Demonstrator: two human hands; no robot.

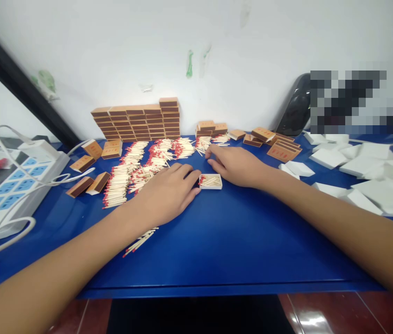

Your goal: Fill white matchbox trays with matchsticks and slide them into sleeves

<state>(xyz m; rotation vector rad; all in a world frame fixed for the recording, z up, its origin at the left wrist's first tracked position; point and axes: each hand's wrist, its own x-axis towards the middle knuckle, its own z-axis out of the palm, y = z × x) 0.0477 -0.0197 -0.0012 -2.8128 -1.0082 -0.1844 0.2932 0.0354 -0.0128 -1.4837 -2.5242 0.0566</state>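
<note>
A small white matchbox tray (211, 187) with several red-tipped matches inside lies on the blue table. My left hand (171, 190) is at its left end, index finger and thumb closed against that edge. Just behind and right of the tray is my right hand (236, 163), fingers curved and apart near the loose matches (202, 143), with nothing visible in them. Long rows of matches (117, 185) spread out beyond my left hand. A few more matches (140, 243) lie below my left wrist.
Matchboxes (137, 123) are stacked against the wall. Loose matchboxes (81, 163) lie at left, others (283, 149) at right. White trays (373, 185) are heaped on the right. A power strip (15, 185) with cables sits left; a black object (293, 106) leans on the wall.
</note>
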